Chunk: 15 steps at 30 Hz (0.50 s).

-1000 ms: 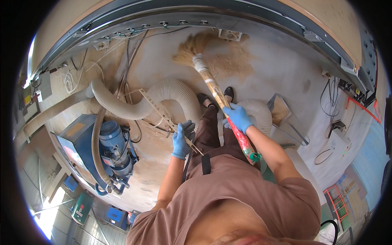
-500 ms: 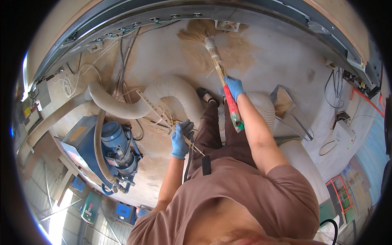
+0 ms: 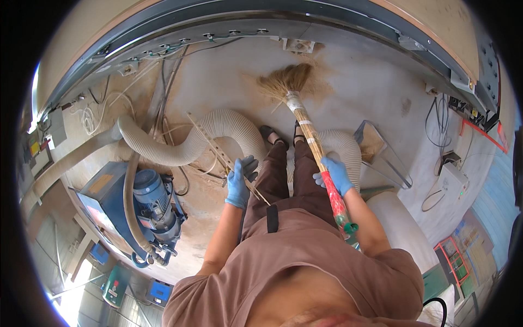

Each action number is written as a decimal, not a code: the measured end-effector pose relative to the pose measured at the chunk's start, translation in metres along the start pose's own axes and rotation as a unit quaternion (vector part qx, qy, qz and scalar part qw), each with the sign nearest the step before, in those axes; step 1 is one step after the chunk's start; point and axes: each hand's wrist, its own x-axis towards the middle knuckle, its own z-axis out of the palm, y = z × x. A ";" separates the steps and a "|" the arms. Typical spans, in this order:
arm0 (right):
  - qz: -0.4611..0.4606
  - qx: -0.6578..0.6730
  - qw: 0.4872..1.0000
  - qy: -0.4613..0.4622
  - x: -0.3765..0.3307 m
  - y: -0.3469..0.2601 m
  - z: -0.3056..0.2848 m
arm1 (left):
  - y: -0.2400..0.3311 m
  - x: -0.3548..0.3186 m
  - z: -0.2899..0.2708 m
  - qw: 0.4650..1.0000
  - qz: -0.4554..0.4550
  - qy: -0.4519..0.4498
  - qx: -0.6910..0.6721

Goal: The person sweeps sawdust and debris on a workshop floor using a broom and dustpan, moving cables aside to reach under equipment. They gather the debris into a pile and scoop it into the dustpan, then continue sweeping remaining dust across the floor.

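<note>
My right hand (image 3: 336, 175), in a blue glove, is closed around the handle of a straw broom (image 3: 311, 136). Red wrapping covers the upper handle, which ends in green near my body. The broom's bristles rest on the floor ahead of my feet, beside brown dust (image 3: 322, 90). In my left hand (image 3: 238, 182), gloved in blue with dark grey at the fingers, is a thin pale strip with holes (image 3: 210, 139). It slants from the hose side back toward my waist. A few thin yellowish pieces show by that hand, too small to name.
A ribbed hose (image 3: 163, 150) curves over the floor at left and around behind my legs. A blue motor unit (image 3: 155, 191) stands at left. A metal dustpan (image 3: 372, 144) holding brown dust lies at right. Cables (image 3: 442, 128) and a machine edge (image 3: 327, 27) border the floor.
My right hand has drawn the broom back toward my body, and its bristles have come nearer my feet. Dust near the far wall has thinned. My left hand has barely moved.
</note>
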 end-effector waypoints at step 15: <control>-0.168 -0.033 0.984 -0.043 0.165 -0.109 0.153 | -0.008 -0.002 -0.027 1.000 -0.011 0.028 0.008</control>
